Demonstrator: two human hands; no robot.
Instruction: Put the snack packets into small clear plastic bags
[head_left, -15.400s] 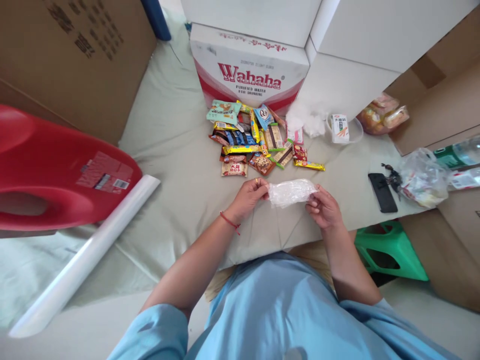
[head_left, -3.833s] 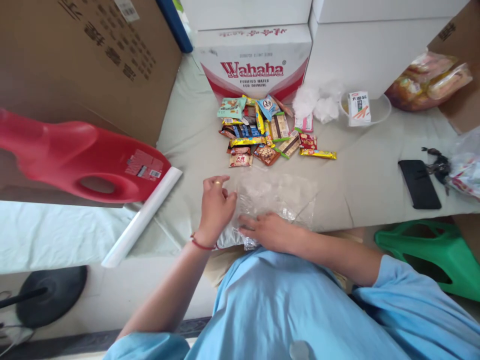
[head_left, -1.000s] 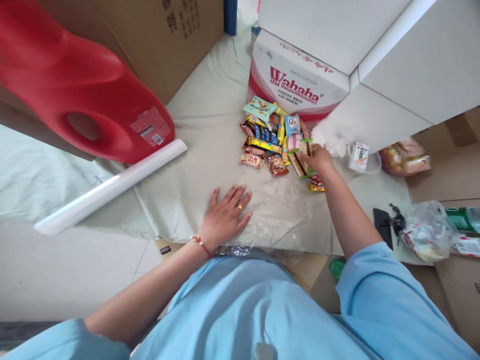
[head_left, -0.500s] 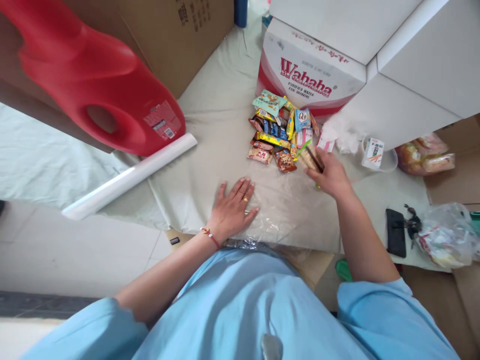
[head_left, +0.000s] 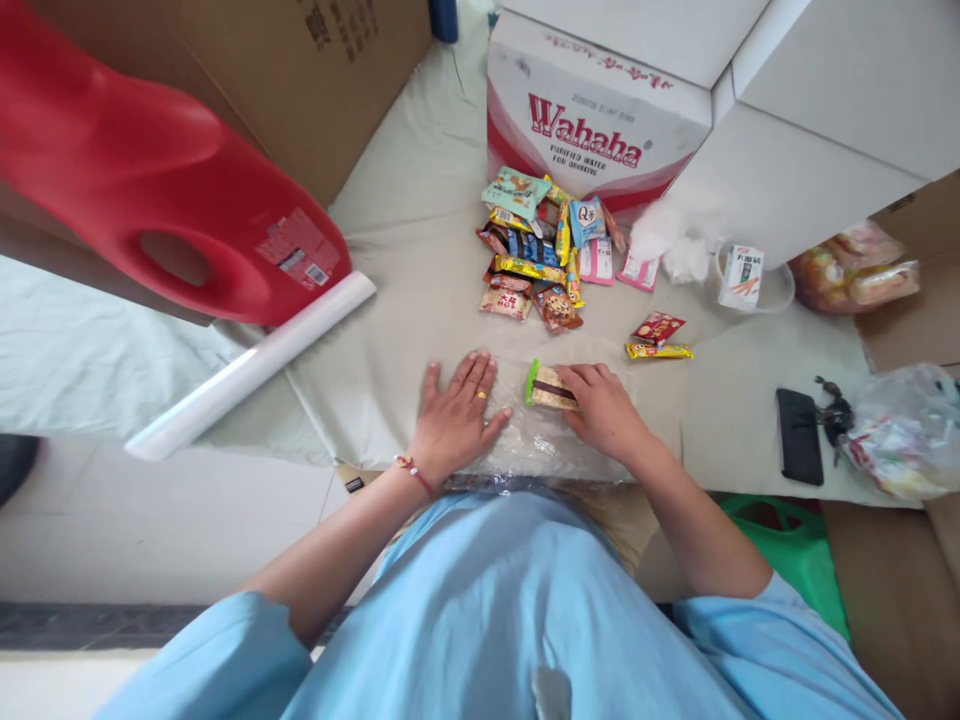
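My left hand (head_left: 456,412) lies flat with its fingers spread on a sheet of clear plastic film (head_left: 517,440) at the front of the table. To its right, my right hand (head_left: 604,408) grips a snack packet (head_left: 546,386) with a green end and a dark band, low over the film. Its fingers cover the packet's right end. Beyond both hands sits a pile of wrapped snacks (head_left: 525,258). A red packet (head_left: 658,326) and a yellow snack bar (head_left: 660,351) lie apart, right of the pile.
A white roll of film (head_left: 255,365) lies at left beside a big red jug (head_left: 247,210). The Wahaha carton (head_left: 592,120) stands behind the pile. At right are a round plastic tub (head_left: 780,290), a black phone (head_left: 799,436), keys (head_left: 834,415) and a plastic bag (head_left: 907,430).
My right hand has come left and toward me with the packet, from beside the pile to the film. The red packet and yellow bar now show. My left hand stays on the film.
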